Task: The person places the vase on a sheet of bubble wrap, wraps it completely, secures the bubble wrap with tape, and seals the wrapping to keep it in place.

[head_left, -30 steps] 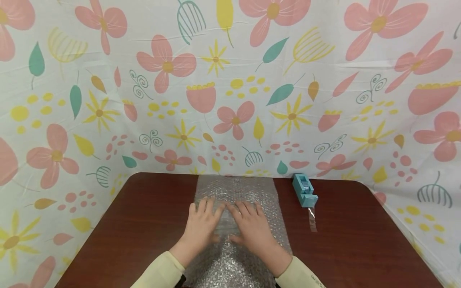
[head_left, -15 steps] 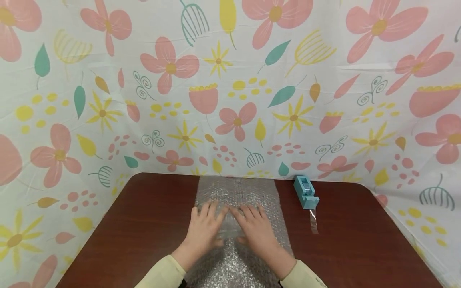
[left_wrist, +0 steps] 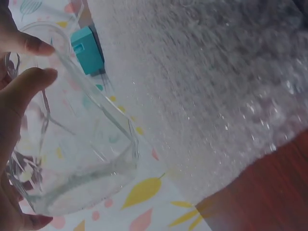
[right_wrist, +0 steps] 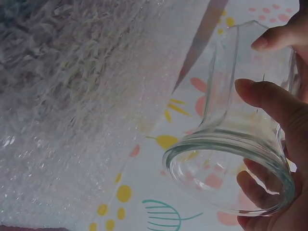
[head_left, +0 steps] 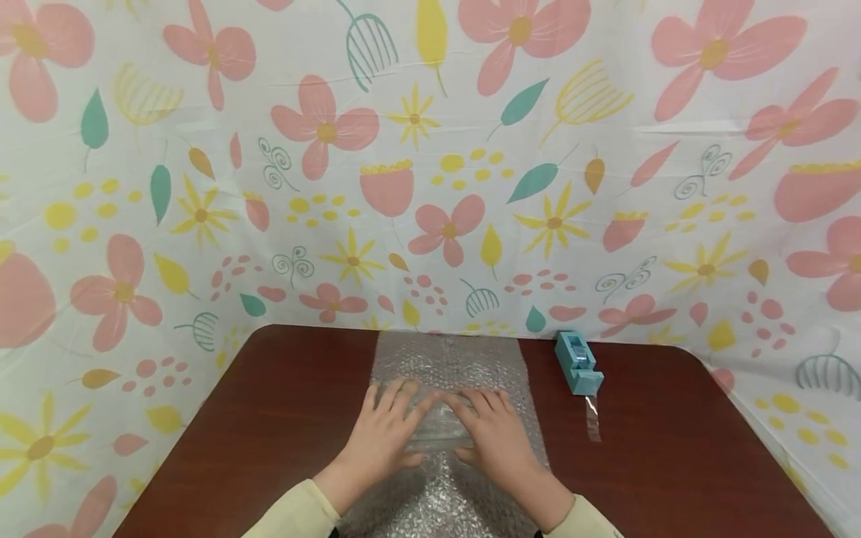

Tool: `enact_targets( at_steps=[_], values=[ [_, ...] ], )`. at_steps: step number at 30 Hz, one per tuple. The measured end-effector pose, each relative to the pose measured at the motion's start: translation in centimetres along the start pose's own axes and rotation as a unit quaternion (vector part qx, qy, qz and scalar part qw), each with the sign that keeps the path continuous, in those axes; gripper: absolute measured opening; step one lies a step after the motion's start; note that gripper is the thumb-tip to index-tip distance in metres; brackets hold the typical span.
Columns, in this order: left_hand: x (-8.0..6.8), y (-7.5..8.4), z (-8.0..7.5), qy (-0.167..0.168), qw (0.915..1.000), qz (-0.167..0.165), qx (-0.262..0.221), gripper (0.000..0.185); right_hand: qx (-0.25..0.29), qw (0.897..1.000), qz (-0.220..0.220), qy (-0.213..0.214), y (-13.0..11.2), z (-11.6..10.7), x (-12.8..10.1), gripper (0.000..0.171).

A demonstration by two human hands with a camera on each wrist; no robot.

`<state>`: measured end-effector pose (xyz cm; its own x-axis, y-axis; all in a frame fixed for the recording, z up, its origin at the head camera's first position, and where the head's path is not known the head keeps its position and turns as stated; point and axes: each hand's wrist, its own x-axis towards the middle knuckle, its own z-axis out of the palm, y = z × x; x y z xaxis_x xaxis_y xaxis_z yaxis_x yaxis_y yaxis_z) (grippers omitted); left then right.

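Observation:
A clear glass vase (head_left: 439,427) with flat-sided walls lies sideways between my two hands, over a strip of bubble wrap (head_left: 451,355). My left hand (head_left: 383,432) grips one end, thumb on the near side and fingers over the far side. The left wrist view shows the vase's thick base (left_wrist: 91,185) there. My right hand (head_left: 496,435) holds the other part, its fingers curled around the wall close to the flared rim (right_wrist: 226,137). Whether the vase touches the wrap or hovers just above it, I cannot tell.
To the right of the wrap, a light blue tape dispenser (head_left: 578,365) stands on the dark brown table (head_left: 296,396), a strip of clear tape (head_left: 593,418) hanging from its front. A flower-printed white cloth (head_left: 430,149) hangs behind and beside the table.
Both hands have come slightly nearer to me and a little apart, still holding the vase, and more of its glass shows between them. The head view has shifted slightly. The dispenser stays put.

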<state>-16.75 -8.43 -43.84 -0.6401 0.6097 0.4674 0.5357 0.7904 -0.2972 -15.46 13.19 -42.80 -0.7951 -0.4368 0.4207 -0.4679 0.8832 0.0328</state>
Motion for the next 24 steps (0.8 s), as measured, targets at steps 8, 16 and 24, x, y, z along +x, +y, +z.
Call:
enact_targets(
  at_steps=[8, 16, 24],
  values=[
    [-0.6, -0.6, -0.4, 0.019, 0.9985, 0.051, 0.004, 0.099, 0.028, 1.000, -0.005, -0.008, 0.6, -0.2, -0.8, 0.085],
    [-1.2, -0.6, 0.3, 0.108, 0.9895, 0.091, -0.030, 0.095, 0.046, 0.999, -0.029, -0.010, 1.0, 0.3, -1.8, 0.086],
    [-1.6, -0.2, 0.1, 0.110, 0.9875, 0.100, -0.052, 0.092, 0.070, 0.997, -0.017, -0.038, 0.7, 0.0, -2.6, 0.086]
  ],
)
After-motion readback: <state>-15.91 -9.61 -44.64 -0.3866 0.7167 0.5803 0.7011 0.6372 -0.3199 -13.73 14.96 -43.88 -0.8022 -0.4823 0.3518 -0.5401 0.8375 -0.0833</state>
